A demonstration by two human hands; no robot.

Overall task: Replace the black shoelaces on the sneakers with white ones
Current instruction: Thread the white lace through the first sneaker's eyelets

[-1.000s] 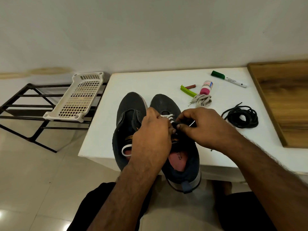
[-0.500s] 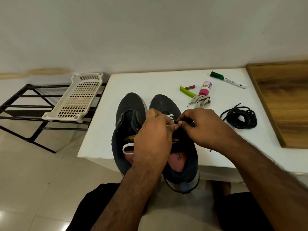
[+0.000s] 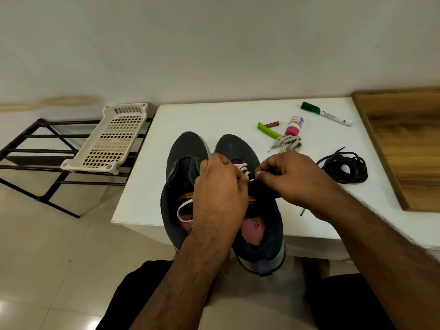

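Left hand [image 3: 220, 186]: fingers curled over the right sneaker [image 3: 257, 201], pinching the white lace [image 3: 245, 171].
Right hand [image 3: 292, 179]: pinching the same lace.
Black laces [image 3: 345, 166]: coiled at 3 o'clock on the surface [image 3: 214, 117].

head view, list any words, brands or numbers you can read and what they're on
"PORT", yellow letters partly cut off by the left hand, on the tongue label of the left dark grey sneaker.
White marker with green cap: black print on the barrel, too small to read.
Small bottle with pink cap: label print blurred, unreadable.
Right dark grey sneaker: dark print on the pink insole and yellow tongue lettering, too blurred to read.
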